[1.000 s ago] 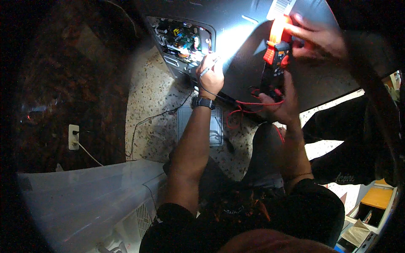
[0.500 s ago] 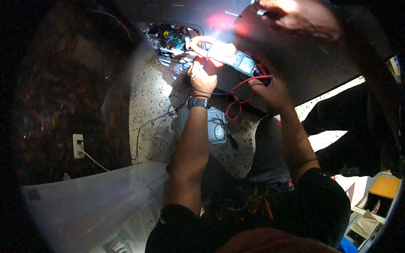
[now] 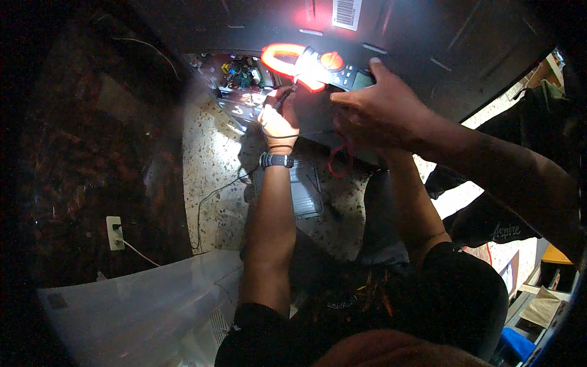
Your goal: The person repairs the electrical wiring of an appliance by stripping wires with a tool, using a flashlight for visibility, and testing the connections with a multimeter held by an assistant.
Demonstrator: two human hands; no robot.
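My left hand (image 3: 279, 120), with a watch (image 3: 276, 160) on its wrist, pinches a black test probe (image 3: 284, 96) beside the opened bay of circuit boards (image 3: 241, 73). A thin black lead loops over that hand. A clamp meter (image 3: 333, 63) with orange jaws lies brightly lit against the dark panel. Another person's hand (image 3: 391, 101) comes in from the right and spreads over the meter's screen end. Below it my right hand (image 3: 369, 139) is mostly covered, so its fingers do not show. A red lead (image 3: 342, 156) hangs between my hands.
The dark metal panel (image 3: 422, 37) fills the top, with a barcode label on it. A grey ribbed tray (image 3: 302, 189) lies on the speckled floor (image 3: 211, 165). At left is a wall outlet (image 3: 115, 233) with a plugged cord. Open drawers (image 3: 538, 306) stand at lower right.
The other person's hand has come down from the upper right onto the meter's screen end, covering my right hand. My left hand has shifted slightly left; the probe in it now shows.
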